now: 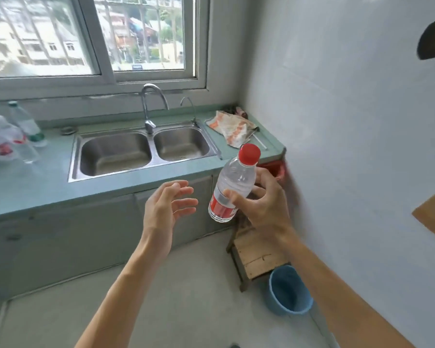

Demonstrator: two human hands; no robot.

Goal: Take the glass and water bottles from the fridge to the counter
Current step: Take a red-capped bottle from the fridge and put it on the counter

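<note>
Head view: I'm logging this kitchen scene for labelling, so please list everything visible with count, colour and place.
water bottle: one, clear with red cap and label, held tilted before the counter edge.
counter bottles: several, clear, red or green labels, counter's left end; blurred, count unsure.
counter: one, green, under the window.
sink: one, steel, two basins, set in the counter.
faucet: one, steel, behind the sink.
cloth: one, white and orange, crumpled right of the sink.
stool: one, wooden, below the counter's right end.
bucket: one, blue, beside the stool.
left hand: open, empty, beside the water bottle.
right hand: grips the water bottle.
</note>
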